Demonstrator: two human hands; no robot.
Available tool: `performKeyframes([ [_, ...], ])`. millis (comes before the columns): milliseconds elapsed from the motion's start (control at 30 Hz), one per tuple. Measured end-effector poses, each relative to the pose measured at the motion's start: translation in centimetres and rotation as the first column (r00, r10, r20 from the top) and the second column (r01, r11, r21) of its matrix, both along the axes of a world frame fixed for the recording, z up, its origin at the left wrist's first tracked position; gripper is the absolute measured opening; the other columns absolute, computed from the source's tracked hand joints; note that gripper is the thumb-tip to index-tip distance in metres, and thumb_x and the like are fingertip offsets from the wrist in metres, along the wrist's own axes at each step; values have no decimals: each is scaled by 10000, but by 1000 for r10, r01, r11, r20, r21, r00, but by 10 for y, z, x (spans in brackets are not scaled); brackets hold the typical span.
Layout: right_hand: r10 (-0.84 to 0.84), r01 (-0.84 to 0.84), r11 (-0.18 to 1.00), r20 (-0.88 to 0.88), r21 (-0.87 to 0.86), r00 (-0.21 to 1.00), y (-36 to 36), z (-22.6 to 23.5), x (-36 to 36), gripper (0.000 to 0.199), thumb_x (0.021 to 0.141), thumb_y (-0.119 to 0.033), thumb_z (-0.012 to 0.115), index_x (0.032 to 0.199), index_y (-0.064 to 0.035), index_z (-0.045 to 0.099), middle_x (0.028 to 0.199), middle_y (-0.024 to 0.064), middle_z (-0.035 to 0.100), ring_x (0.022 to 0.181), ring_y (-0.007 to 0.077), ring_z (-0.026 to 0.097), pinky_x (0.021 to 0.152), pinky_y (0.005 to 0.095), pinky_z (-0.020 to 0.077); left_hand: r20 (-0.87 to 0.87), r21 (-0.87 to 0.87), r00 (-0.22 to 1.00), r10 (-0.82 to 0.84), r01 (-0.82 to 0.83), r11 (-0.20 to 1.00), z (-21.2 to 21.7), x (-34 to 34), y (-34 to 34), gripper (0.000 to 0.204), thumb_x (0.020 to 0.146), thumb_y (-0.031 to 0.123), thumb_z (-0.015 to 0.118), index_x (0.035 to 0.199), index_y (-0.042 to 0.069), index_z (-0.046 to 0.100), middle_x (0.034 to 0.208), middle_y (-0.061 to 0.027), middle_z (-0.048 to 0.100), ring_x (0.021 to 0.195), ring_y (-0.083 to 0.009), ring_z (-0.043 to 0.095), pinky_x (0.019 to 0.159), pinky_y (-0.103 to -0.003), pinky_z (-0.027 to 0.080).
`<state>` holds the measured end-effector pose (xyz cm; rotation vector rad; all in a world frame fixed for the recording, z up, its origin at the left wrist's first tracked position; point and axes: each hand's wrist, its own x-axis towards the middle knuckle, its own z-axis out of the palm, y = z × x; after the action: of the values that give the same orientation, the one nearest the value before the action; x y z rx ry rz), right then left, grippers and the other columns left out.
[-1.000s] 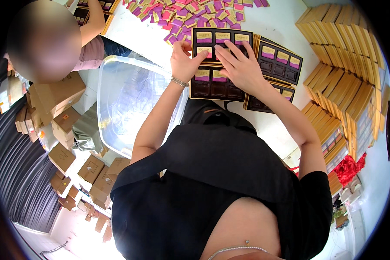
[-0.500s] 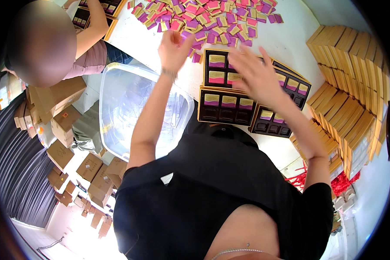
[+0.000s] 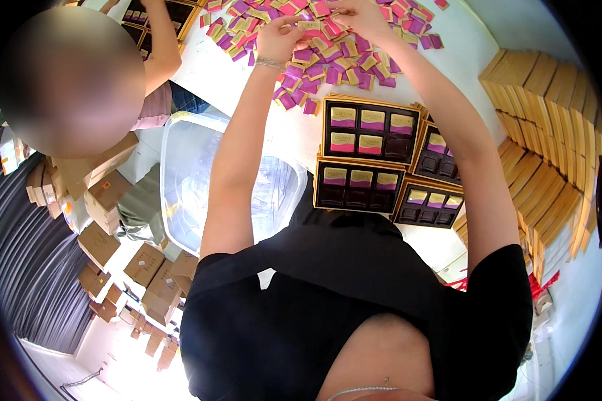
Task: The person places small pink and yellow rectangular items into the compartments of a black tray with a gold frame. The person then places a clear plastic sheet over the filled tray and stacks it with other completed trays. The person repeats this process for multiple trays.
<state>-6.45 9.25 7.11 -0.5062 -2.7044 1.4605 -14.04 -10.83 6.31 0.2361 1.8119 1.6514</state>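
Note:
Both hands are over a heap of small flat wrapped chocolates (image 3: 341,63), gold with pink or purple. My left hand (image 3: 279,40) has its fingers bent round the edge of a gold-and-pink wrapped chocolate (image 3: 311,26). Close by on the right, my right hand (image 3: 364,20) is curled at the heap, fingertips together; what they grip is too small to make out. Nearer me lies a dark tray box (image 3: 398,147) with gold edges, five of its six wells filled. Another box (image 3: 358,198) in front of it has its far row filled and its near row bare.
Two more part-filled boxes (image 3: 429,212) (image 3: 441,150) lie to the right, one partly behind my forearm. Tall stacks of gold-edged boxes (image 3: 548,100) stand at the right. A clear plastic tub (image 3: 197,224) is at left, beside a co-worker's arm (image 3: 160,57). Cartons (image 3: 147,264) lie behind.
Both hands have moved up to the heap; my right hand has left the boxes. The far box now shows five chocolates uncovered. The whole view has shifted slightly.

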Motion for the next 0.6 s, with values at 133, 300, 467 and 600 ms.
performKeyframes([
  [133,-128,63,905,-128,-421,984,-4,47,50,200,838,-26,659,1027,23,706,876,59,701,744,169,642,682,293,515,57,119,989,-134,127,985,58,34,-9,262,870,7,654,1121,-43,599,993,-145,684,804,-207,711,722,-285,619],
  [300,83,-107,910,-77,-399,994,4,96,155,249,827,-8,652,1076,3,651,893,75,675,775,165,629,686,283,509,-29,126,968,-250,251,960,101,107,-13,180,838,59,707,991,-15,645,884,-69,696,770,-137,681,685,-252,581],
  [467,286,-275,935,-17,224,958,-22,125,235,245,795,-3,655,1039,-29,646,884,121,669,786,299,636,725,362,508,-347,-203,874,-339,283,937,112,196,-19,168,788,98,767,919,12,705,794,-26,693,703,-68,633,650,-214,518],
  [600,160,-157,960,7,233,987,-22,113,270,250,786,-20,655,1034,-44,631,835,123,687,776,319,656,707,381,517,-506,-231,803,-315,226,946,94,230,-7,203,746,129,790,900,25,709,780,-39,694,711,-109,652,654,-249,523],
])
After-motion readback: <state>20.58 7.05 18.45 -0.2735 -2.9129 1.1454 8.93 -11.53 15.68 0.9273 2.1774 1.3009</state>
